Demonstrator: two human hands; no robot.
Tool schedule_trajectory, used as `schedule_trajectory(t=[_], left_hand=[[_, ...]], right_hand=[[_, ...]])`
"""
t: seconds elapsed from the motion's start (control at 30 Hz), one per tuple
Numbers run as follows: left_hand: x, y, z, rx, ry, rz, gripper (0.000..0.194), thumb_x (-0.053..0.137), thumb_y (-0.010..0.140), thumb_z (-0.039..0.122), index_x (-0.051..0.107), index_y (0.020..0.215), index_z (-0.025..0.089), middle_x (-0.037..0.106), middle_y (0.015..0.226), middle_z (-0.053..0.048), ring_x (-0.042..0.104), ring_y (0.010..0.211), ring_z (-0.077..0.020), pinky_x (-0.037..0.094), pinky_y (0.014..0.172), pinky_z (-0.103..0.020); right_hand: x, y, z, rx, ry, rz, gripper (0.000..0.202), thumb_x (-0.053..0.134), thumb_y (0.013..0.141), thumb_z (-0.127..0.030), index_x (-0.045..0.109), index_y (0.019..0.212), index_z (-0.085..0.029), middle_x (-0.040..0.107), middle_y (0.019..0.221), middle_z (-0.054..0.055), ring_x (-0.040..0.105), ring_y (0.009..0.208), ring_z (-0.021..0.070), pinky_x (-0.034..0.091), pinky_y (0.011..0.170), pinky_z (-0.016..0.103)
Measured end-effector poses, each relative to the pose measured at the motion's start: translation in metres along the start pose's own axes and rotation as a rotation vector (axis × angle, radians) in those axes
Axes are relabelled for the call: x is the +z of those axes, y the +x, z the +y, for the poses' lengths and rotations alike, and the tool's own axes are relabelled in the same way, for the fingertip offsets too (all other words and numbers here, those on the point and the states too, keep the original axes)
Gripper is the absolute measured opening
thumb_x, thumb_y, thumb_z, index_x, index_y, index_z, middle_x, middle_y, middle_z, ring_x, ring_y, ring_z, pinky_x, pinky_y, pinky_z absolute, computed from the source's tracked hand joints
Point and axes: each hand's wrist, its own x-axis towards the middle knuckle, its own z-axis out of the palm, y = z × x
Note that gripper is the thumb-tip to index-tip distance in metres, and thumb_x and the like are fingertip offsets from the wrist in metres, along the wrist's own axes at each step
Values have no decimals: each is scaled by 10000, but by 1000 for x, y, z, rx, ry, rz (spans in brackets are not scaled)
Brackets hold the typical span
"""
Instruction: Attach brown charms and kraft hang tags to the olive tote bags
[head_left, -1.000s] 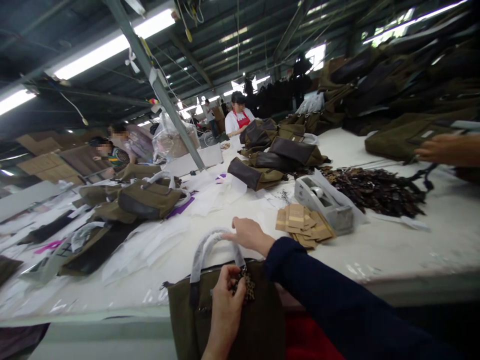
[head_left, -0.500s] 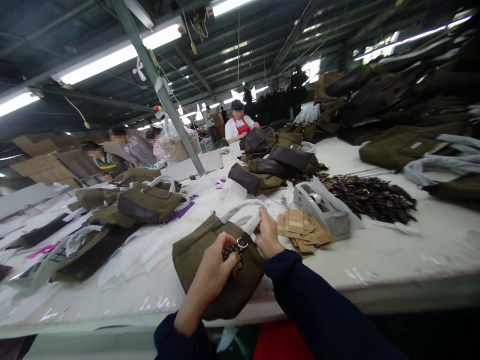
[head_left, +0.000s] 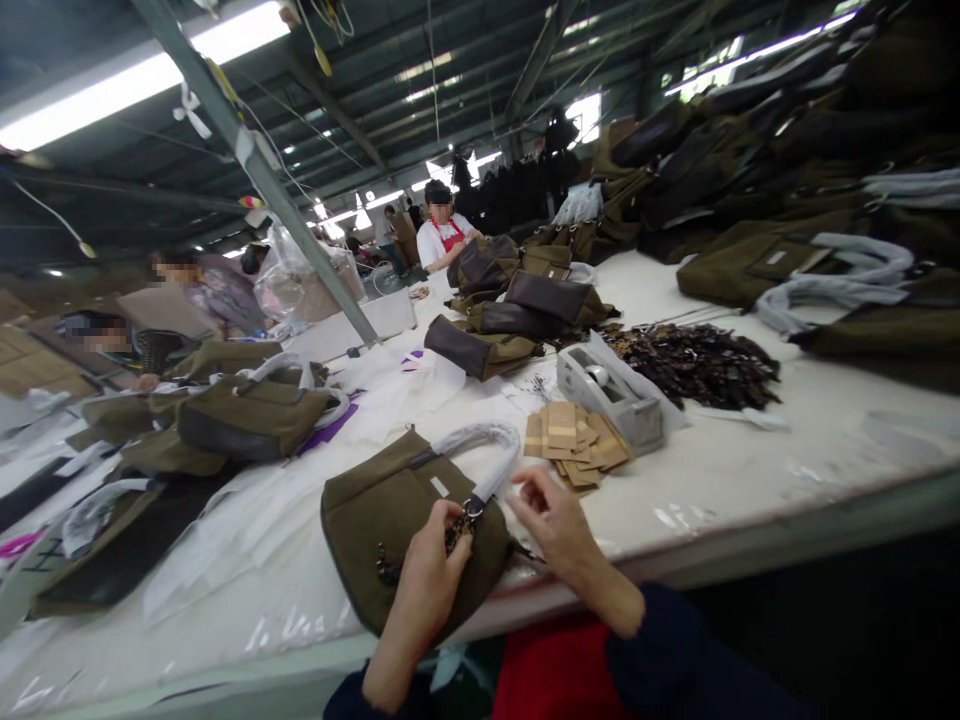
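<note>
An olive green bag [head_left: 375, 510] with a small white label lies on the near edge of the table. Its handle [head_left: 480, 432], wrapped in white material, arches up at the top. My left hand [head_left: 431, 565] is closed on a dark patterned charm [head_left: 456, 530] by the metal ring at the handle's base. Part of the charm shows on the left side of that hand too. To the right of the handle is my right hand [head_left: 547, 510], raised off the bag with fingers curled; what they hold, if anything, is too small to name.
Tan cards [head_left: 574, 445] and a grey tape dispenser [head_left: 615, 395] lie beyond my right hand, with a heap of dark pieces [head_left: 697, 365] behind. More bags [head_left: 255, 415] are piled left, ahead and right. A person in a red apron [head_left: 446, 235] is across the table.
My right hand has come off the handle and moved down to the right. The handle stands more open, and the white label now shows. The view has shifted to the right.
</note>
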Motion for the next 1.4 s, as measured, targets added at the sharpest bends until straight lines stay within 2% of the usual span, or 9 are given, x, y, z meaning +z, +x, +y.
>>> schedule_trajectory(t=[0.1,0.17,0.33,0.4,0.5,0.63,0.83,1.07,1.4], left_hand=[[-4,1,4,16,51,-26,146,477,854,190,506,988,239,654,959,-41,620,917,-231,401,829,-328],[-9,2,6,31,117,-58,180,470,845,175,504,1007,246,657,949,-37,627,889,-230,404,800,-322],[-32,14,8,105,290,-141,161,519,790,164,531,926,249,627,760,-4,620,725,-210,402,660,-286],[-40,23,8,56,155,-245,142,539,770,181,510,896,241,604,701,17,598,597,-171,403,549,-247],[-40,35,4,-169,-183,-411,186,565,783,278,439,914,237,600,651,46,544,425,-126,394,395,-204],[-19,33,-3,-262,-424,-332,293,611,777,373,394,911,230,593,610,64,556,394,-115,438,368,-197],[-3,20,-5,-247,-437,-170,278,603,777,356,415,936,228,532,554,100,503,356,-81,351,321,-138],[-9,26,-10,-203,-416,-232,226,528,747,237,412,940,238,532,592,101,488,346,-73,311,294,-128],[-4,33,-8,-153,-420,-215,180,507,862,369,381,892,244,478,531,114,463,283,-85,256,235,-130]], right_hand=[[9,-17,-8,-140,-329,-247,97,634,839,-133,618,920,-182,607,908,38,558,863,182,459,777,303],[18,-21,-10,-160,-477,-304,136,650,830,-124,619,952,-178,609,984,61,555,948,212,465,839,334],[26,-17,-9,-238,-700,-368,217,624,858,-125,616,1059,-204,599,1011,54,548,957,227,476,801,324],[22,-10,-8,-277,-748,-372,205,603,874,-110,615,1055,-204,597,991,49,545,944,219,473,781,308],[11,5,-6,-319,-830,-362,139,580,898,-115,620,1000,-200,588,957,53,537,931,216,461,737,291],[2,19,-3,-348,-913,-348,99,574,916,-141,635,966,-201,577,933,67,516,923,226,441,740,304],[8,24,1,-358,-766,-323,81,643,891,-185,646,971,-195,566,953,53,498,946,208,419,818,314],[13,40,-3,-425,-627,-448,52,646,903,-232,678,896,-192,569,872,27,502,845,168,376,726,265],[22,47,5,-348,-472,-482,62,639,873,-153,647,826,-191,603,850,17,551,849,180,411,750,283]])
